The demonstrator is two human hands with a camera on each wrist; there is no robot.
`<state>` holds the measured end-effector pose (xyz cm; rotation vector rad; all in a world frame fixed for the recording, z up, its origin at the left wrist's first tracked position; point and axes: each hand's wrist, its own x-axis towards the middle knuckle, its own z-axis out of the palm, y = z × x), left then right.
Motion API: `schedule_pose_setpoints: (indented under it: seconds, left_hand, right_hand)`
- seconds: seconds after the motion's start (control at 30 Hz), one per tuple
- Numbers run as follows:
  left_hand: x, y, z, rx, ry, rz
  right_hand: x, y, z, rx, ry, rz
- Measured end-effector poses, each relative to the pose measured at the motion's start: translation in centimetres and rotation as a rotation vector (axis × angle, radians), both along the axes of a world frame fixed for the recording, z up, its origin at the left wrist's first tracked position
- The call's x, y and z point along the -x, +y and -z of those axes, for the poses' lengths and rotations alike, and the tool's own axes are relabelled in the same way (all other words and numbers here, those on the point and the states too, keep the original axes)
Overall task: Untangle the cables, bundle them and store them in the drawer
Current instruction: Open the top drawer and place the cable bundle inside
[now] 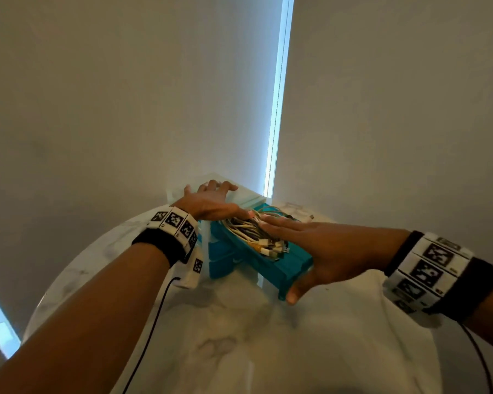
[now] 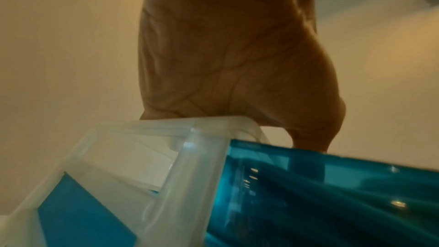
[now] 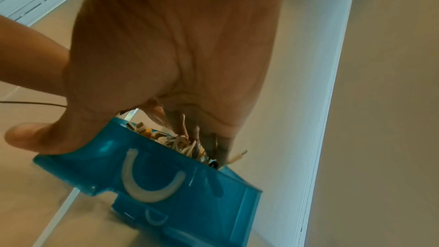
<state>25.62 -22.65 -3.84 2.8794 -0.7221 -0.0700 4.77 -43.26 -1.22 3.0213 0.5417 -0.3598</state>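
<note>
While cables point(image 1: 256, 231) already lie in the pulled-out teal drawer point(image 1: 285, 268) | right hand point(image 1: 319, 248) flat on them, thumb at front | left hand point(image 1: 211, 201) spread, steadying clear organizer frame point(image 2: 166, 157) | left: push shut.

Your drawer point(image 1: 291, 268) is translucent teal; cables point(image 1: 248, 228) cream-white, one yellow plug; cabinet frame point(image 2: 180, 166) frosted clear; wristbands point(image 1: 177, 223) black-and-white checker-marked; table point(image 1: 239, 336) white marbled.

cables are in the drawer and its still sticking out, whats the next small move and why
Probably push the blue drawer back into the clear organizer. The cables already lie inside it, the right hand rests flat over them with its thumb at the drawer's front, and the left hand braces the organizer's top. Keep pressing the cables down so none catch on the frame.
</note>
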Motion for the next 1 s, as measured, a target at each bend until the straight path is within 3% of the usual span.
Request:
schedule_pose_setpoints:
  seconds: [0.2,0.43,0.53,0.8,0.9,1.0]
  left_hand:
    - [0.0,0.0,0.4,0.04,-0.023,0.013]
    - [0.4,0.3,0.7,0.049,-0.067,0.015]
    - [0.0,0.3,0.9,0.035,-0.075,0.011]
    - [-0.2,0.5,0.6,0.069,-0.062,0.031]
    - [-0.6,0.8,0.8,0.036,-0.065,0.069]
    - [-0.9,1.2,0.4,0.019,-0.049,0.093]
  right_hand:
    - [-2.3,1.1,-0.1,0.024,0.03,-0.07]
    - [-2.4,2.2,0.0,0.033,-0.202,-0.049]
    - [-1.7,1.1,1.1,-0.047,-0.227,0.011]
    - [-3.6,1.3,1.4,-0.24,-0.176,-0.039]
    - [-3.4,0.5,2.7,-0.429,-0.235,0.035]
    - [-2.8,0.7,2.5,-0.463,-0.228,0.115]
